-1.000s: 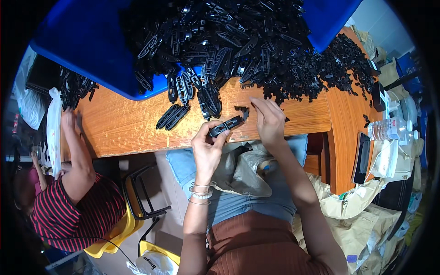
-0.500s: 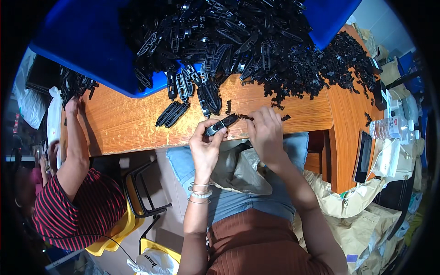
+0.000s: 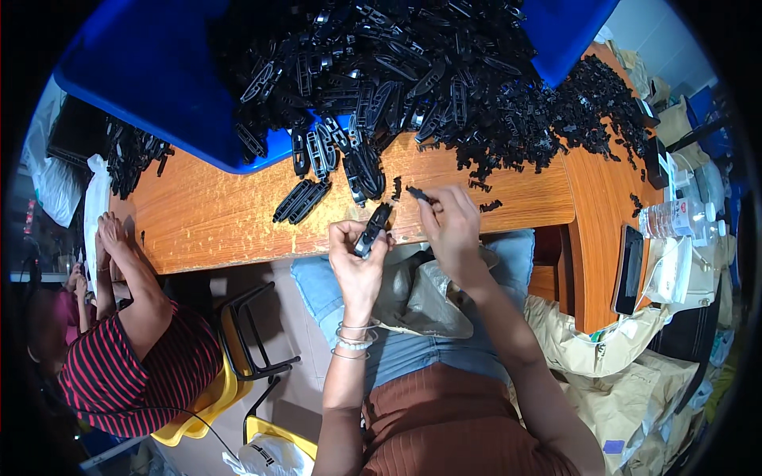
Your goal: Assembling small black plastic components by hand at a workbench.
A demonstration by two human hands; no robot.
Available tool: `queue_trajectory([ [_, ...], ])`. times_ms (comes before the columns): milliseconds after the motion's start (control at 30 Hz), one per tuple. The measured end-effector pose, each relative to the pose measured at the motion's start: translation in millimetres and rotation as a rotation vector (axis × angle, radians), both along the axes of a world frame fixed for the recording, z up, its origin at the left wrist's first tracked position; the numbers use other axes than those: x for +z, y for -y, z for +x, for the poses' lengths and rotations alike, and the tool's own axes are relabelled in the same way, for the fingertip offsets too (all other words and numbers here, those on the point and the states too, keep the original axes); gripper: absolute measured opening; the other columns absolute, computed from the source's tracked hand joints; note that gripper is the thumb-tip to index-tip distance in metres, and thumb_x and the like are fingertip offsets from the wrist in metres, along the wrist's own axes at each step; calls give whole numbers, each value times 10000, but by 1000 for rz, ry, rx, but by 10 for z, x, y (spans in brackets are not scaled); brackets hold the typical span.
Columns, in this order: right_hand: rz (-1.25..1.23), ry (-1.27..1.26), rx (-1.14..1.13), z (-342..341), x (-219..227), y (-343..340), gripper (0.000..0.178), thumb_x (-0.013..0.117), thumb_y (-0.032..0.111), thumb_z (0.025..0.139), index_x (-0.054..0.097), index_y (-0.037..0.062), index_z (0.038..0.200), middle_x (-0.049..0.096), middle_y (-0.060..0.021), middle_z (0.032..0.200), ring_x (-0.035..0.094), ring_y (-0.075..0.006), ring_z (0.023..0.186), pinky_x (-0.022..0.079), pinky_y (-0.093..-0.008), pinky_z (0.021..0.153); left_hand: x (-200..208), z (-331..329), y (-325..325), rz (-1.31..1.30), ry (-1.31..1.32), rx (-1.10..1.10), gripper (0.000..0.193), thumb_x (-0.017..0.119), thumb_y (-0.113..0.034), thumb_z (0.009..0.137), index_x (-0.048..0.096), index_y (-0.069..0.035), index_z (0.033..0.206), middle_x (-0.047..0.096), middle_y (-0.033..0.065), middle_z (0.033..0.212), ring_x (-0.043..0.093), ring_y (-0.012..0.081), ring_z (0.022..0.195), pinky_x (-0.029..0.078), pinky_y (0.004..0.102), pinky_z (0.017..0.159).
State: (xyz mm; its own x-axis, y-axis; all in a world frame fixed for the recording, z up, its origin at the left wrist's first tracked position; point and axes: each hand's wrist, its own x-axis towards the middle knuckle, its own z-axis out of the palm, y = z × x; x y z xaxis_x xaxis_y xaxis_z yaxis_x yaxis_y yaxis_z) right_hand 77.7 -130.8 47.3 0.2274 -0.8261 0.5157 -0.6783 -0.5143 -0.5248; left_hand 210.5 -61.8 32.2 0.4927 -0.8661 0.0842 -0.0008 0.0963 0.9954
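In my left hand (image 3: 355,255), near the table's front edge, is a long black plastic part (image 3: 374,228), pinched between thumb and fingers and tilted away from me. My right hand (image 3: 453,226) is closed on a small black plastic clip (image 3: 416,193), apart from the long part. Just beyond, a loose black clip (image 3: 397,187) lies on the wood. A pair of long black frames (image 3: 302,201) rests side by side to the left, and another small clip (image 3: 491,205) lies right of my right hand.
A blue bin (image 3: 159,103) spills a heap of long black parts (image 3: 381,79) onto the wooden table (image 3: 214,214). Small clips (image 3: 595,103) are piled at right. A phone (image 3: 629,270) and plastic bottle (image 3: 675,220) sit far right. A co-worker in a striped shirt (image 3: 143,365) sits left.
My right hand has drawn back slightly left, now holding a small clip clear of the long part. The long part has turned more upright. The co-worker's hand has left the far-left pile.
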Motion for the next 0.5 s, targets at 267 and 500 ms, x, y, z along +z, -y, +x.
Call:
queue_trajectory([
  [267,795,847,330,-128,230,-178,160,554,-38,861,604,-71,1009,616,-53,866,604,-103,771,503,-214,700,210,-101,-116,115,219,-270,201,651,-26,823,534,-11,985,540,-8,696,418,27,608,329,168,538],
  [500,877,684,491,-244,446,-111,139,599,-35,821,634,-61,952,632,-90,931,608,-120,812,499,-229,733,376,-119,-60,29,-327,-322,515,720,46,750,487,20,1207,618,73,1017,604,98,779,501,200,740],
])
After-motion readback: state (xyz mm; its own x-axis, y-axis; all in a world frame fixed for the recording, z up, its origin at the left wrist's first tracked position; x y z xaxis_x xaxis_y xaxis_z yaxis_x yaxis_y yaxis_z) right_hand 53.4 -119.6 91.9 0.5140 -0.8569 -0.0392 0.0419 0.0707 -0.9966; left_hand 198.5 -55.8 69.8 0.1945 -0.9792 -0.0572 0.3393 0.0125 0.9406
